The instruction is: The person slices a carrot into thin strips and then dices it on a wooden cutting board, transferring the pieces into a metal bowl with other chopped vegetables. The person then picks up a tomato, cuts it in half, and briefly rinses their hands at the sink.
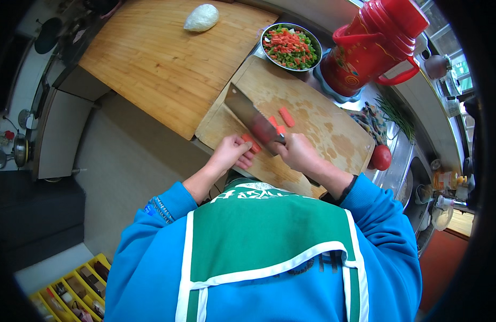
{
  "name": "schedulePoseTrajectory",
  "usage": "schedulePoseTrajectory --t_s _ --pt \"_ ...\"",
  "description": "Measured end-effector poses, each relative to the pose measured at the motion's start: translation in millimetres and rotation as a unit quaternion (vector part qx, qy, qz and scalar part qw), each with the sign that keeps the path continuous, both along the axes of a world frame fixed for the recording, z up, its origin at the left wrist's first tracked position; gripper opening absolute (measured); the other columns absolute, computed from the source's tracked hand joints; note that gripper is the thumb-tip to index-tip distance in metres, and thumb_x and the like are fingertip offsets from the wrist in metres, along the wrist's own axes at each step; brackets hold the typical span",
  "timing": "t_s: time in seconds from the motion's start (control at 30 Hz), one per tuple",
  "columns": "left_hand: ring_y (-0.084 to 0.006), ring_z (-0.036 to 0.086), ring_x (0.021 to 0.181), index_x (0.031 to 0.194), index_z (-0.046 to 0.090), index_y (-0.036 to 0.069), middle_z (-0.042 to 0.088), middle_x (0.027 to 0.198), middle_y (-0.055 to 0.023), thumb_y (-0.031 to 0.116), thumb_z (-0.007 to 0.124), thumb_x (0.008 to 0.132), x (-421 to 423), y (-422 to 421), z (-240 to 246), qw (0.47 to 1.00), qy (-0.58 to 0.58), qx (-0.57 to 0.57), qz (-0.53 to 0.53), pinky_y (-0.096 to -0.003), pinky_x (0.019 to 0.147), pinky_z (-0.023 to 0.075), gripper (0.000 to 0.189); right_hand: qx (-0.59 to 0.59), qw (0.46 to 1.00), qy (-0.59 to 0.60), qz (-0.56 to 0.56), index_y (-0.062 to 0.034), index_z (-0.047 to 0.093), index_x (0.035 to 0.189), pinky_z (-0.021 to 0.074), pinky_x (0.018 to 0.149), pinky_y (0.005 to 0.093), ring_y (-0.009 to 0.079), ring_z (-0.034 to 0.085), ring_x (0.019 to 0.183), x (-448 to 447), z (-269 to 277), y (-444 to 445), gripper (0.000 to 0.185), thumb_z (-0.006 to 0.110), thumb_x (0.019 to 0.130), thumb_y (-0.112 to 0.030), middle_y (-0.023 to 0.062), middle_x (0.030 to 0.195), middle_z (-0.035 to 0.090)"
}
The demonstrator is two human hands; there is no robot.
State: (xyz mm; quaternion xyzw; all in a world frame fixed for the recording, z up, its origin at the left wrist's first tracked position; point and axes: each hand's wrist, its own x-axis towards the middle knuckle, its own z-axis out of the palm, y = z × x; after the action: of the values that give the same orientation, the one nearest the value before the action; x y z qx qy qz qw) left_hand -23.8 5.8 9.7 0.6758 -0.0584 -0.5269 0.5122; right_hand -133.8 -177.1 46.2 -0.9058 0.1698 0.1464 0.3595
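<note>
My right hand [299, 152] grips the handle of a cleaver [252, 114], whose wide blade lies across a wooden cutting board [312, 108]. Between the thumb and fingers of my left hand [233, 151] is a piece of carrot [251, 143], at the board's near left edge. The blade separates that piece from a carrot stick [287, 116] lying on the board. Shorter carrot pieces [277, 124] sit right beside the blade, partly hidden by it. Damp patches mark the board's surface.
A steel bowl [291, 69] of diced carrot and green vegetable stands behind the board. Right of it is a red thermos jug [360, 52]. A tomato [381, 157] and green stalks [396, 116] lie near the sink. On the wooden counter [163, 72] rests a wrapped pale vegetable [201, 18].
</note>
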Motion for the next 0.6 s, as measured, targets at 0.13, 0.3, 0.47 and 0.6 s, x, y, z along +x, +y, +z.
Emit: schedulePoseTrajectory --t_s 0.13,0.3,0.47,0.6 --pt "-0.0156 0.062 0.055 0.092 0.054 0.0 0.064 0.074 -0.0135 0.027 0.06 0.093 3.7 19.1 12.7 0.989 -0.083 0.092 -0.078 -0.0284 0.049 0.0506 0.027 0.031 0.999 -0.035 -0.017 -0.0008 0.066 0.093 0.0484 0.068 0.0484 0.0426 0.062 0.075 -3.3 10.8 -7.7 0.025 0.057 0.088 -0.023 0.0247 0.078 0.064" --pt "-0.0202 0.063 0.074 0.091 0.062 0.005 0.064 0.089 -0.0134 0.02 0.06 0.09 4.9 24.2 7.6 0.794 -0.589 -0.032 -0.148 -0.0316 0.067 0.05 0.015 0.071 0.995 -0.052 -0.055 0.0001 0.065 0.092 0.0484 0.059 0.0405 0.0318 0.062 0.061 -11.9 29.6 -10.9 0.023 0.057 0.089 -0.02 0.0199 0.069 0.062" --pt "-0.0193 0.058 0.102 0.104 0.063 0.006 0.063 0.111 -0.0108 0.02 0.055 0.094 2.1 7.7 4.1 0.862 -0.479 -0.125 -0.113 -0.0336 0.084 0.0473 0.019 0.235 0.958 -0.011 -0.165 -0.0005 0.061 0.09 0.0415 0.04 0.0249 0.0087 0.05 0.041 -16.5 51.7 -21.6 0.026 0.057 0.093 -0.026 0.0015 0.056 0.052" --pt "-0.0195 0.057 0.107 0.124 0.053 0.005 0.06 0.119 -0.0076 0.031 0.041 0.101 17.1 -23.7 14.8 0.959 0.049 -0.278 0.032 -0.037 0.09 0.0462 0.037 0.362 0.913 0.02 -0.189 -0.0056 0.053 0.083 0.0427 0.039 0.0247 0.0075 0.047 0.04 -18.8 60.6 -26.4 0.027 0.059 0.092 -0.031 -0.0015 0.055 0.048"
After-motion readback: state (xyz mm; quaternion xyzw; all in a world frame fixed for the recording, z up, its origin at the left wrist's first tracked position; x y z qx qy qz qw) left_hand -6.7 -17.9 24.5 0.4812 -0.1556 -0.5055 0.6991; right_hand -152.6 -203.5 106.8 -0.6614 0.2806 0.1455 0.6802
